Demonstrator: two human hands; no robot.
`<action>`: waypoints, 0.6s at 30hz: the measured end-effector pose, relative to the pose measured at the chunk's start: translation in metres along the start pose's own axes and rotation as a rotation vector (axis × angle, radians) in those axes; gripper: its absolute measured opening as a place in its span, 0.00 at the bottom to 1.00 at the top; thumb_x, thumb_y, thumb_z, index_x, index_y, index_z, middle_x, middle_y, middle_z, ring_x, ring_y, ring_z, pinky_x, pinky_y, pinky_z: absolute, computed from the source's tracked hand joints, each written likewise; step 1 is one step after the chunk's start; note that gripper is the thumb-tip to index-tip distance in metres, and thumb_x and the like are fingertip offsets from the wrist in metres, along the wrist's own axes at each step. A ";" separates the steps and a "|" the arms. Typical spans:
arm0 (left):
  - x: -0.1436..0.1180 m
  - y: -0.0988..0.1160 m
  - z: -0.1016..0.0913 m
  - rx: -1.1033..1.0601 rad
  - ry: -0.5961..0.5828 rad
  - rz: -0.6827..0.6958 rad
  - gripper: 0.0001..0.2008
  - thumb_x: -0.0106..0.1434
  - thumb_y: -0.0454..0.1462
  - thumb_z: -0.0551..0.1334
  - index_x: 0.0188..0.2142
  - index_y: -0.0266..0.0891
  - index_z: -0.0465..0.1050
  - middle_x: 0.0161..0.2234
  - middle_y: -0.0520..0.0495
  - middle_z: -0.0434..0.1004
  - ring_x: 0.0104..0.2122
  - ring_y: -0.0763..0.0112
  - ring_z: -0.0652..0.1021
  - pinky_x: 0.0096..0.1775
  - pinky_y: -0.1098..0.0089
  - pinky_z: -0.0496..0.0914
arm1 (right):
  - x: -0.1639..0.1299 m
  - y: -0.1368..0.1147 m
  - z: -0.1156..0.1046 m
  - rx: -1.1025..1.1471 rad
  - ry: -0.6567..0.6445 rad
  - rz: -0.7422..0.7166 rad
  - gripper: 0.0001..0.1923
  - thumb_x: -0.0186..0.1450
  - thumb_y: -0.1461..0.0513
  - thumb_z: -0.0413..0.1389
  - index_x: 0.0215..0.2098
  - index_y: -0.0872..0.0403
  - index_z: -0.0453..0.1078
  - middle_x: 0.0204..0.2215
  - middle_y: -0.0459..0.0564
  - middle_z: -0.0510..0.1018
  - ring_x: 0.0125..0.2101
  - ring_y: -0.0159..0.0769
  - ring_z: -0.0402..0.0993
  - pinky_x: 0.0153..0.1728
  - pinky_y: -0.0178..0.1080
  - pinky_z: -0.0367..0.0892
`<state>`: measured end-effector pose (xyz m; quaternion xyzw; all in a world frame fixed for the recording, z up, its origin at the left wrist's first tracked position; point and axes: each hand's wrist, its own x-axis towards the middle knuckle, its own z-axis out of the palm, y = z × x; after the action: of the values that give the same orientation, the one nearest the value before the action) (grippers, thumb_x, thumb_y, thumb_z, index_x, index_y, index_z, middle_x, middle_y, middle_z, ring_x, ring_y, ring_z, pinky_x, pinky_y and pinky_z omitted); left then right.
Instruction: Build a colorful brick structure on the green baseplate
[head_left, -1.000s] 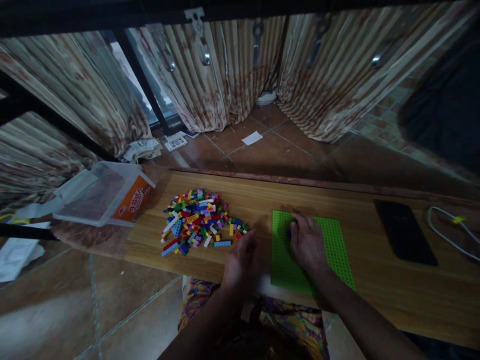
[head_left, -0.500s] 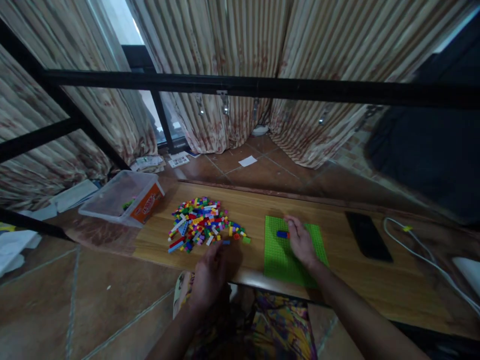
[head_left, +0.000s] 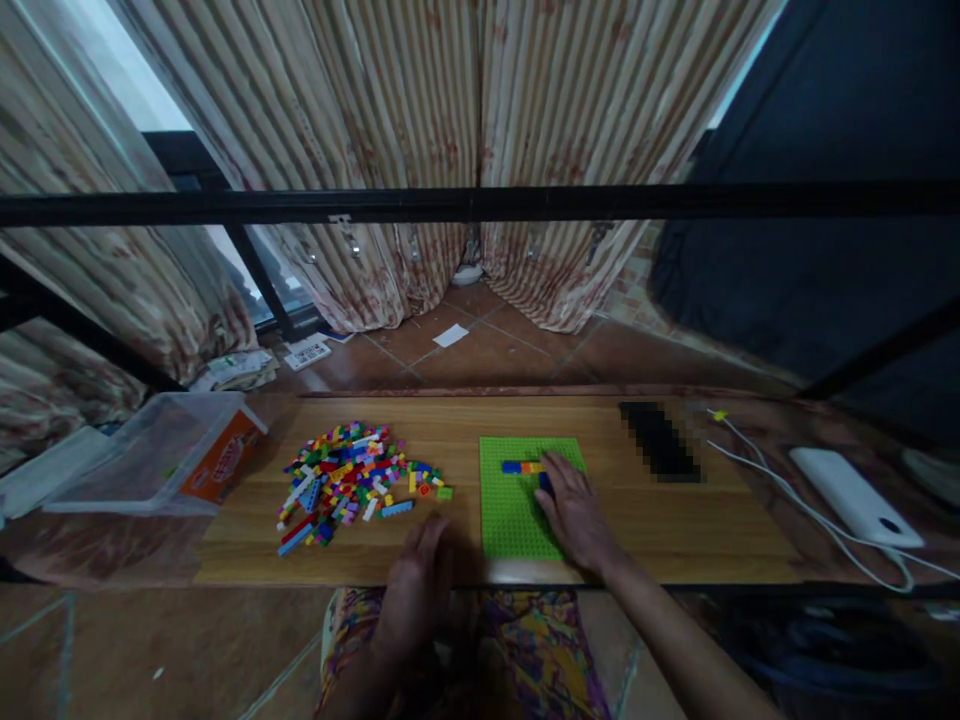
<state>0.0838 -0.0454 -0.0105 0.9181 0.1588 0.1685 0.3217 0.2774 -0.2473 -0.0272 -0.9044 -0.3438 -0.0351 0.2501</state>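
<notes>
On the green baseplate (head_left: 517, 520) a short row of bricks (head_left: 521, 467) runs crosswise, blue at its left end and orange-yellow after that. My right hand (head_left: 576, 510) rests over the row's right part, thumb and fingers closed about a dark blue brick (head_left: 546, 484). The fingers cover the rest of that spot. My left hand (head_left: 416, 580) hovers at the table's near edge with its fingers curled together; whatever they hold, if anything, is hidden. Nearest to it lies a light blue long brick (head_left: 397, 509), at the front of the heap of mixed bricks (head_left: 345, 470).
A clear plastic box (head_left: 142, 450) with an orange label stands at the left end of the wooden table (head_left: 450, 415). To the right are a blurred-out dark flat object (head_left: 660, 442), a white cable (head_left: 795, 495) and a white power bank-like device (head_left: 855, 497). A black rail (head_left: 480, 204) crosses beyond.
My view has turned to the right and levelled. My right hand has shifted on the baseplate, showing orange-yellow beside the blue brick. My left hand has drawn back from the heap.
</notes>
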 end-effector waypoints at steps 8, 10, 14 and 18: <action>0.008 -0.007 0.009 0.034 0.012 0.022 0.18 0.65 0.34 0.52 0.53 0.41 0.69 0.51 0.41 0.74 0.51 0.60 0.75 0.52 0.56 0.72 | 0.001 -0.006 -0.001 0.127 -0.069 0.009 0.26 0.71 0.54 0.42 0.66 0.50 0.53 0.65 0.52 0.59 0.65 0.44 0.48 0.63 0.58 0.43; 0.011 -0.002 0.009 -0.027 0.025 -0.005 0.17 0.65 0.36 0.54 0.52 0.42 0.71 0.51 0.41 0.75 0.52 0.59 0.75 0.53 0.56 0.71 | -0.001 0.003 -0.008 0.327 -0.034 0.070 0.27 0.71 0.52 0.42 0.66 0.50 0.53 0.65 0.52 0.58 0.65 0.42 0.49 0.64 0.56 0.44; 0.021 0.024 0.013 -0.317 0.004 -0.179 0.21 0.64 0.43 0.57 0.56 0.44 0.66 0.54 0.42 0.72 0.55 0.58 0.72 0.57 0.55 0.67 | -0.007 0.024 -0.021 0.806 0.125 0.315 0.27 0.70 0.48 0.43 0.64 0.47 0.56 0.64 0.51 0.60 0.64 0.41 0.54 0.64 0.54 0.47; 0.053 0.055 0.044 -0.851 0.059 -0.344 0.27 0.66 0.51 0.53 0.62 0.46 0.58 0.60 0.43 0.65 0.58 0.60 0.68 0.59 0.56 0.62 | 0.000 0.025 -0.016 1.240 0.171 0.389 0.27 0.69 0.46 0.45 0.62 0.44 0.58 0.63 0.49 0.62 0.62 0.42 0.57 0.63 0.54 0.50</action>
<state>0.1598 -0.0887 0.0036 0.6595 0.2347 0.1891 0.6887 0.2957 -0.2707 -0.0245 -0.6323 -0.1092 0.1438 0.7534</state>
